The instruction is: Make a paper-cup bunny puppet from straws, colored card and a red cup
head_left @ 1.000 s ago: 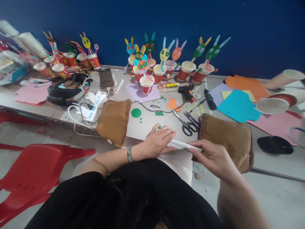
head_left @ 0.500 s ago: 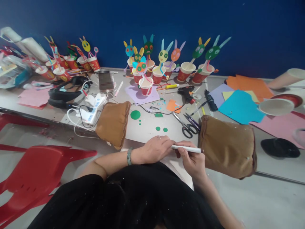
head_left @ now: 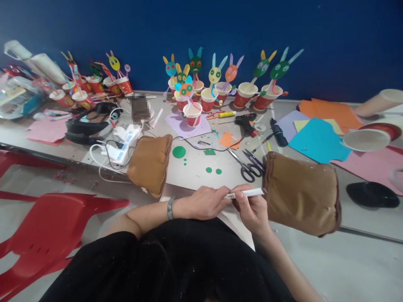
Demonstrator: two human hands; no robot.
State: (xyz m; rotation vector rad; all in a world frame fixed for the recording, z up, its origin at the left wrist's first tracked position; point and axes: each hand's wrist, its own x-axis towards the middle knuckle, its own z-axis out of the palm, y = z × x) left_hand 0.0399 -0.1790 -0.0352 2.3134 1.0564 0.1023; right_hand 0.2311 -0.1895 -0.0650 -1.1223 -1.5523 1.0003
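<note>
A slim white marker pen (head_left: 253, 192) lies nearly level in front of my body. My right hand (head_left: 254, 211) is closed around it, with the thumb on top. My left hand (head_left: 206, 203) has its fingers closed at the pen's left end; its fingertips are partly hidden. Just beyond my hands, two small green paper circles (head_left: 213, 170) lie on the table. A larger green circle (head_left: 179, 152) and tiny green dots are farther left. Scissors (head_left: 248, 168) rest up and to the right of my hands.
Brown cushions (head_left: 150, 165) (head_left: 300, 193) lie on both sides. At the back, paper cups (head_left: 192, 114) hold rabbit-like paper figures. A glue gun (head_left: 246, 121) and its cord cross the table. Coloured paper (head_left: 319, 140) is to the right, a power strip (head_left: 127, 142) to the left.
The dark right end of the marker pen, seen earlier, no longer shows, and the pen tilts up slightly at the right. My hands have barely shifted.
</note>
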